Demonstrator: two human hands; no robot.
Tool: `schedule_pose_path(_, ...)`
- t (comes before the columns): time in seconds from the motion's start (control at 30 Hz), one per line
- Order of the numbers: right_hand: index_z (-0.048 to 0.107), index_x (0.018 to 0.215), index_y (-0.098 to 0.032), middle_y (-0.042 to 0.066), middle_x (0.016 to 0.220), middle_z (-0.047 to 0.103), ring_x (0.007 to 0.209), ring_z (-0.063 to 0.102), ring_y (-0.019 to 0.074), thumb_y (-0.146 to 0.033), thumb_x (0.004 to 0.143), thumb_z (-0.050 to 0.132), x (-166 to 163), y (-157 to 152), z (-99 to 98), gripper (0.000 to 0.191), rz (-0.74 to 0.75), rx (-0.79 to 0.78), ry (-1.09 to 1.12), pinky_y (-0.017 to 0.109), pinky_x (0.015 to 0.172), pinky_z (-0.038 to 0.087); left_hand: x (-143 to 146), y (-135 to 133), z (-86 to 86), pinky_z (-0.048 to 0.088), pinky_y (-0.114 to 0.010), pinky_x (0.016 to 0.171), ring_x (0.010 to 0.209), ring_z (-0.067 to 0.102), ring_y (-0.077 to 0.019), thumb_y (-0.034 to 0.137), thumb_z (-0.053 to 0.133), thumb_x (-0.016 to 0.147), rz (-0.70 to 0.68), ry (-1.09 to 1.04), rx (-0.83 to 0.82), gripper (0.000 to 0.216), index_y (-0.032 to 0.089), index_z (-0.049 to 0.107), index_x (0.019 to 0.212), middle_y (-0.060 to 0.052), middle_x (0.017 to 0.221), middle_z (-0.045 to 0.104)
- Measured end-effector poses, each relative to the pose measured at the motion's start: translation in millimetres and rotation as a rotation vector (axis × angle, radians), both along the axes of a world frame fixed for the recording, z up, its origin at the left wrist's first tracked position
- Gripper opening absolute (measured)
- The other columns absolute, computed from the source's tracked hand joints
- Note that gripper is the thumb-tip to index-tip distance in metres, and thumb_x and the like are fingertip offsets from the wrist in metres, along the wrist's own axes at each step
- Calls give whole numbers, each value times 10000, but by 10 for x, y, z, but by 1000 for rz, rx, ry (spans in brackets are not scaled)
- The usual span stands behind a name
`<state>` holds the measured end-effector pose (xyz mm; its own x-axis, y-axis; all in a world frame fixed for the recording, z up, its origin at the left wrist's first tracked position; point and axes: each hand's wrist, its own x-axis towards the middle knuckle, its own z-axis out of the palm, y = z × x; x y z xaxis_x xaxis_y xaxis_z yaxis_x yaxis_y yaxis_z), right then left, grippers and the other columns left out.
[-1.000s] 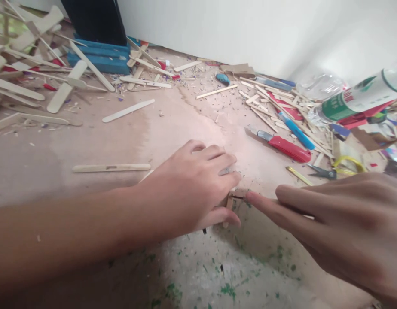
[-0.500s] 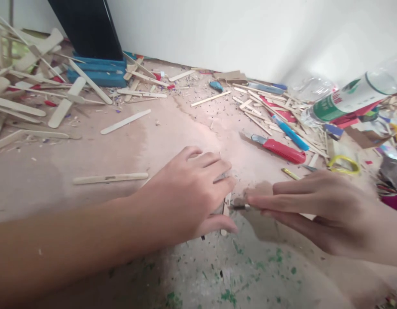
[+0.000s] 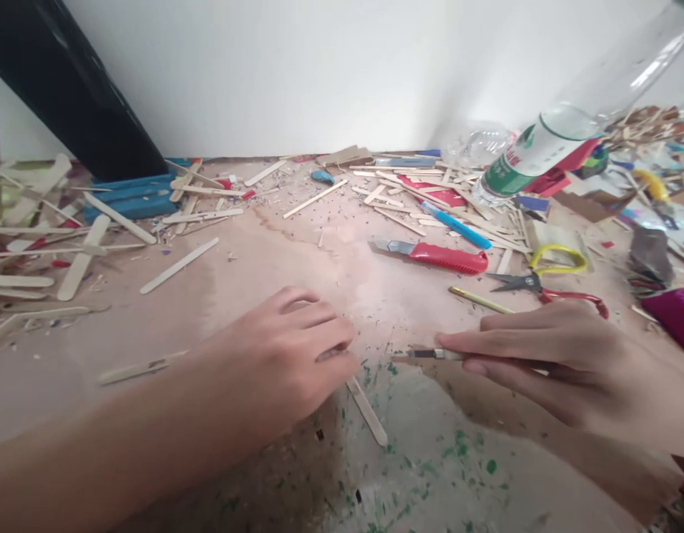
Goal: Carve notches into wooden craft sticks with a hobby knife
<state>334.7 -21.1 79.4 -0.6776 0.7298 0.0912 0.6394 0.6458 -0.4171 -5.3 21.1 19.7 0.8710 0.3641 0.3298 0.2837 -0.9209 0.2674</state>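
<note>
head view: looking down on a pinkish, green-specked counter (image 3: 264, 270), with a bare left hand (image 3: 292, 363) laid palm-down, fingers loosely curled over a flat, pale, round-ended wooden stick (image 3: 367, 414). slanting out from under that palm towards the near edge, probably placed so as to be steadied against the surface; cannot tell whether pinched or merely covered. reaching in from the right edge, with thumb and fingers pinched together, a bare right hand (image 3: 558, 363) gripping a slim, dark-bladed craft knife (image 3: 437, 354): tip turned left, apart from the stick, held close behind the blade, likely for fine control. lying further towards the far edge, seemingly handy for reaching: a red-handled utility knife (image 3: 450, 259) and yellow-and-red-handled scissors (image 3: 525, 283). standing towards the far left corner, a glossy black slab (image 3: 69, 85) on a ridged blue block (image 3: 132, 198), presumably propped there to stay upright.
</note>
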Motion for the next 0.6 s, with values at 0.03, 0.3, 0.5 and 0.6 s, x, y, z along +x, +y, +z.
schedule_pose_path(0.03,788,1378,-303,42,1174,898,908,871,196,-279,1198,543,37,-40,-17,305,-36,-13,21,273,581,604,-9,2,-2,413,-399,1025,995,679,-214,37,397,1129,5,2,-26,417,213,764,1038,-11,1045,787)
schedule_pose_path(0.3,776,1461,-440,-21,1179,898,929,878,209,-269,1123,660,188,-251,-134,396,-218,-32,83,267,677,697,-79,-11,40,408,-397,972,1023,644,-222,218,525,1206,-18,8,-145,232,213,753,1164,-15,1106,759)
schedule_pose_path(0.5,802,1442,-456,-31,1227,895,987,893,238,-409,1137,642,231,-306,-175,347,-360,-113,108,274,784,758,-33,-53,-3,419,-397,891,894,581,-217,103,314,1217,-43,-22,-91,486,160,777,1082,-31,962,704)
schedule_pose_path(0.6,828,1386,-436,-21,1139,908,851,888,213,-411,1081,741,216,-311,-150,318,-410,-55,101,212,661,720,-22,-77,-35,423,-408,877,904,598,-230,91,332,1204,18,-19,-56,469,157,776,1068,-39,974,719)
